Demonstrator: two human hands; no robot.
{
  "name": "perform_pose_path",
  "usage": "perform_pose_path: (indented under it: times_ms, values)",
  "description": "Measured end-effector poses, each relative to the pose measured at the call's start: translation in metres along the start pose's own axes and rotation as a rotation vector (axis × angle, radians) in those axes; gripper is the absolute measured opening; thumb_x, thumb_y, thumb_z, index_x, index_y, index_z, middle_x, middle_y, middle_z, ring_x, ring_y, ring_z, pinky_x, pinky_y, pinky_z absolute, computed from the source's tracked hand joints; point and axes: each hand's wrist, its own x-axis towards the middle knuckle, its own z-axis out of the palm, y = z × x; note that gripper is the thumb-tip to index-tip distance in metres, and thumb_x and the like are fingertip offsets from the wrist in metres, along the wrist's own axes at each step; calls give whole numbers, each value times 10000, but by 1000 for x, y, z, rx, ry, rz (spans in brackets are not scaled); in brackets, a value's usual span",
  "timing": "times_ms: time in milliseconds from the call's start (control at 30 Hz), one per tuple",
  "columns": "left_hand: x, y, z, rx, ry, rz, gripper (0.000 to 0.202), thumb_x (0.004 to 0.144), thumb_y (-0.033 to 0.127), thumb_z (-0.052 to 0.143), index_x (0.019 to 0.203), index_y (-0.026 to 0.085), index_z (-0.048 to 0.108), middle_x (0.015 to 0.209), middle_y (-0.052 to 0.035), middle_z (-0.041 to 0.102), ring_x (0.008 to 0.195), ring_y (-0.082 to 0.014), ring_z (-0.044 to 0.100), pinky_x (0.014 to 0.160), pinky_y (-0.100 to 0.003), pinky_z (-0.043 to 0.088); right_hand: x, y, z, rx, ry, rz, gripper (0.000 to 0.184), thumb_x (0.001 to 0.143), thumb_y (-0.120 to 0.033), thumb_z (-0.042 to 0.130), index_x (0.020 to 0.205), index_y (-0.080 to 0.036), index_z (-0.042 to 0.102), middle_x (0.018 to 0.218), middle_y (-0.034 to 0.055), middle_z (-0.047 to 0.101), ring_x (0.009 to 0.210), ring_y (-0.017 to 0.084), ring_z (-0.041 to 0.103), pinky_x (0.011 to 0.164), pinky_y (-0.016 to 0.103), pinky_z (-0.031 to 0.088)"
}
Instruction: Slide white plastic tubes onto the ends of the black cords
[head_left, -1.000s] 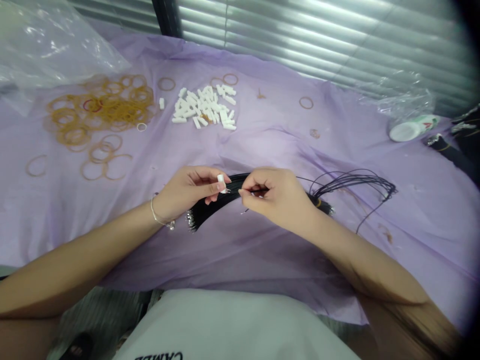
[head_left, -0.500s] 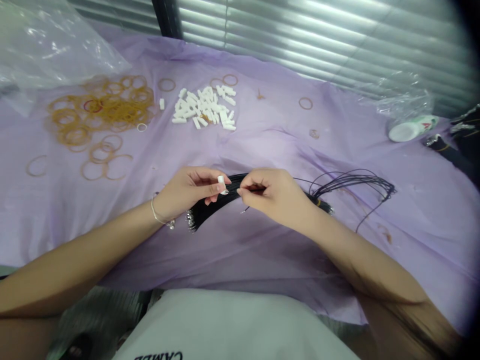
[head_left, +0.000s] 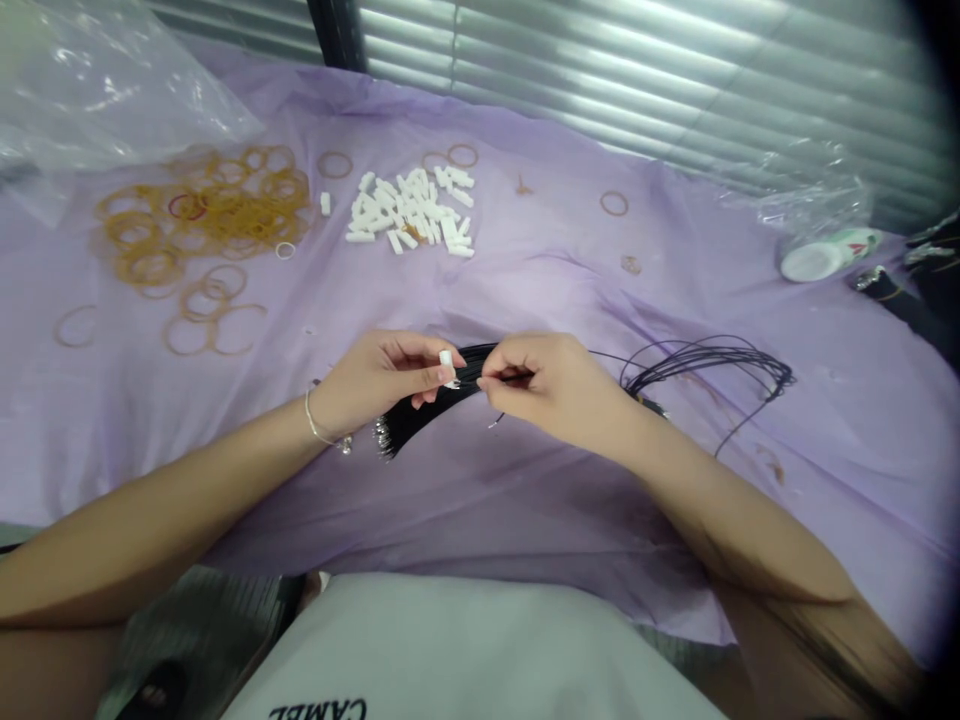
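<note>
My left hand pinches a small white plastic connector between thumb and fingertips. My right hand is closed in a pinch on a thin black wire whose tip meets the connector. Both hands hover over a bundle of black wires lying on the purple cloth, its metal-tipped ends pointing toward me. More black wires loop out to the right of my right hand.
A pile of white connectors lies at the back centre. Many tan rubber bands are scattered back left. Clear plastic bags sit far left and right, with a white lid at right. Window blinds behind.
Hardly anything moved. My right hand's pinch has edged slightly closer to the white connector in my left hand.
</note>
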Motion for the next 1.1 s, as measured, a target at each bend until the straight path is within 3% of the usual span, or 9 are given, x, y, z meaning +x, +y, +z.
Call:
perform_pose_path:
  times_ms: [300, 533, 800, 1100]
  values:
    - [0, 2, 1, 53, 2, -14, 111, 739, 192, 677, 829, 129, 688, 605, 18, 588, 505, -48, 503, 469, -146, 448, 1, 1, -1, 10, -49, 101, 100, 764, -181, 544, 698, -151, 613, 583, -42, 572, 515, 66, 476, 477, 196, 318]
    - [-1, 2, 0, 56, -2, -16, 110, 733, 193, 678, 828, 137, 689, 603, 18, 591, 503, -51, 506, 463, -149, 453, 1, 0, -3, 59, -82, 96, 99, 780, -169, 542, 713, -147, 611, 609, -41, 574, 526, 58, 461, 500, 190, 333]
    - [1, 2, 1, 16, 34, -50, 86, 720, 182, 687, 793, 135, 692, 556, 30, 569, 484, -47, 495, 443, -139, 450, 1, 2, 6, -77, -2, -41, 128, 813, -165, 559, 692, -130, 582, 648, -21, 539, 584, 67, 457, 590, 203, 341]
    - [1, 1, 3, 8, 58, -108, 106, 692, 205, 716, 768, 137, 689, 585, 18, 598, 507, -58, 524, 466, -152, 469, 3, 4, 21, -52, 62, -155, 170, 844, -161, 535, 675, -143, 534, 647, -16, 502, 607, 86, 435, 597, 215, 333]
